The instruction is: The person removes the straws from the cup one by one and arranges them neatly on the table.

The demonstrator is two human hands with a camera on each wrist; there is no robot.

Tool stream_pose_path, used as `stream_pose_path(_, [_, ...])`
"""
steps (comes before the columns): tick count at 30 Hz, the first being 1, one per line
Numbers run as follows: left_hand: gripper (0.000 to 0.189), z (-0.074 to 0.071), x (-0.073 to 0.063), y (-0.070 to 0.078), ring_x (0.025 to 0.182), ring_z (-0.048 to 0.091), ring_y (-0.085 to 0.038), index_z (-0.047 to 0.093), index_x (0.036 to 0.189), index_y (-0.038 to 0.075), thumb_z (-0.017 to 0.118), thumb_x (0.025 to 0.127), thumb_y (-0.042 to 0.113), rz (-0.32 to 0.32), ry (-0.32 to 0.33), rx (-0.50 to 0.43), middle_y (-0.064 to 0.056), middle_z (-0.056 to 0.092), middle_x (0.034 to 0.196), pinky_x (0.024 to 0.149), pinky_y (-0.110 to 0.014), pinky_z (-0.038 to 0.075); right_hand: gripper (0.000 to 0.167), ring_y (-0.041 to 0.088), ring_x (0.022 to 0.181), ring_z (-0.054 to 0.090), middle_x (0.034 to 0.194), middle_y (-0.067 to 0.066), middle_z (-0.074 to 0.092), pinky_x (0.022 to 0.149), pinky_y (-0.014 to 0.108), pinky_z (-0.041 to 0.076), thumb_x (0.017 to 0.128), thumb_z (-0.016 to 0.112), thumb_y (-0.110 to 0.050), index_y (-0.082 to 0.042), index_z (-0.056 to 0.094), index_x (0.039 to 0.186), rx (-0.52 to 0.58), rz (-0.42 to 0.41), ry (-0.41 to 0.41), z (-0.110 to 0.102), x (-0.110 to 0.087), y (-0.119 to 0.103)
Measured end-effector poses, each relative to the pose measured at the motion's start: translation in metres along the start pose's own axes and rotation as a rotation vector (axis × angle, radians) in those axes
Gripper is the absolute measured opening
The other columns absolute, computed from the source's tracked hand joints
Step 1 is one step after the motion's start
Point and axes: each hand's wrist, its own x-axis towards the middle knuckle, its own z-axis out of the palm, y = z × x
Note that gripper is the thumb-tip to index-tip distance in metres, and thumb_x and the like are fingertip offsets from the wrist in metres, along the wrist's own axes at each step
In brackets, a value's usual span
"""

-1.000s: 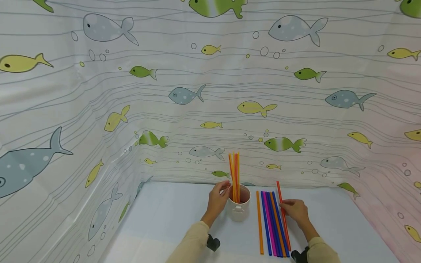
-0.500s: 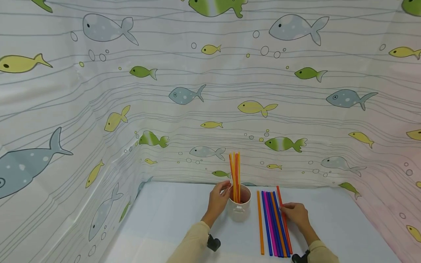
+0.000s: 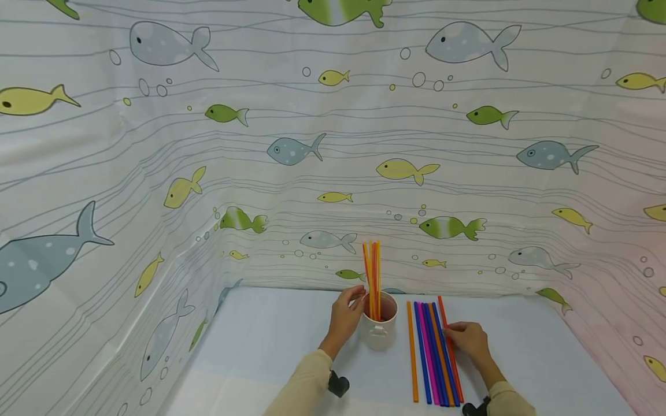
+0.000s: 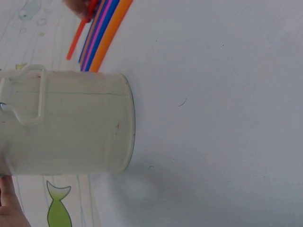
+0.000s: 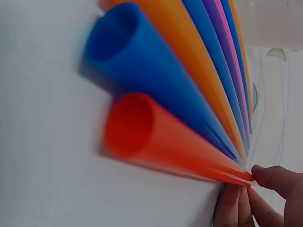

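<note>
My left hand [image 3: 346,318] holds the left side of a white canister [image 3: 377,335] at its rim; the front bears a small clasp [image 4: 31,94]. Several yellow, orange and red drinking straws [image 3: 372,271] stand upright in it, leaning slightly, their lower ends hidden. To the right, my right hand [image 3: 470,338] pinches a red straw [image 5: 161,137] between thumb and fingers. That straw lies at the right edge of a row of straws [image 3: 429,352], close beside a blue one [image 5: 147,61]. The row is blue, orange and magenta.
One orange straw [image 3: 412,352] lies at the row's left end, a little apart from the others. The white table [image 3: 250,346] is bounded at the back by a fish-patterned curtain [image 3: 291,196], which also rises on both sides.
My right hand has drawn the red straw toward me, so its far end sits nearer the row's far ends. The left hand has stayed at the canister.
</note>
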Motion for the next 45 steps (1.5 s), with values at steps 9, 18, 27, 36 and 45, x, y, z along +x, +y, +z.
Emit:
stream_pose_path(9, [0.031, 0.000, 0.000, 0.001, 0.115, 0.056, -0.043, 0.055, 0.123, -0.013, 0.059, 0.092, -0.009, -0.012, -0.003, -0.005, -0.029, 0.057, 0.119, 0.097, -0.044, 0.048, 0.035, 0.020, 0.069, 0.067, 0.086, 0.016, 0.070, 0.060, 0.034, 0.060, 0.085, 0.072, -0.017, 0.013, 0.067, 0.103, 0.000, -0.027, -0.006, -0.001, -0.003, -0.003])
stream_pose_path(18, [0.030, 0.001, 0.000, -0.002, 0.112, 0.058, -0.043, 0.058, 0.121, -0.011, 0.059, 0.091, -0.010, 0.000, 0.020, 0.013, -0.029, 0.058, 0.117, 0.096, -0.042, 0.050, 0.033, 0.020, 0.068, 0.067, 0.085, 0.016, 0.070, 0.060, 0.034, 0.060, 0.085, 0.073, -0.016, 0.013, 0.067, 0.101, -0.017, -0.030, -0.003, 0.001, -0.004, -0.002])
stream_pose_path(27, [0.033, 0.003, 0.004, -0.022, 0.114, 0.058, -0.037, 0.056, 0.123, -0.011, 0.061, 0.091, -0.008, -0.019, 0.013, 0.021, -0.023, 0.059, 0.118, 0.097, -0.037, 0.050, 0.036, 0.020, 0.069, 0.068, 0.084, 0.015, 0.071, 0.062, 0.035, 0.060, 0.084, 0.074, -0.020, 0.012, 0.068, 0.101, -0.038, -0.035, 0.020, 0.000, -0.005, 0.004])
stream_pose_path(36, [0.034, 0.005, 0.007, -0.039, 0.114, 0.060, -0.026, 0.058, 0.125, -0.005, 0.063, 0.092, -0.003, -0.054, 0.015, 0.032, -0.011, 0.061, 0.118, 0.095, -0.024, 0.050, 0.036, 0.019, 0.066, 0.067, 0.084, 0.015, 0.070, 0.057, 0.031, 0.059, 0.084, 0.073, -0.018, 0.012, 0.067, 0.103, 0.011, -0.029, 0.033, -0.002, -0.007, -0.001])
stream_pose_path(45, [0.034, 0.004, 0.007, -0.039, 0.115, 0.059, -0.025, 0.059, 0.126, -0.002, 0.063, 0.092, -0.002, -0.064, 0.014, 0.044, -0.010, 0.061, 0.118, 0.096, -0.024, 0.049, 0.031, 0.022, 0.068, 0.070, 0.086, 0.016, 0.071, 0.053, 0.027, 0.058, 0.086, 0.072, -0.017, 0.008, 0.070, 0.103, 0.016, -0.161, 0.139, 0.002, -0.008, -0.035])
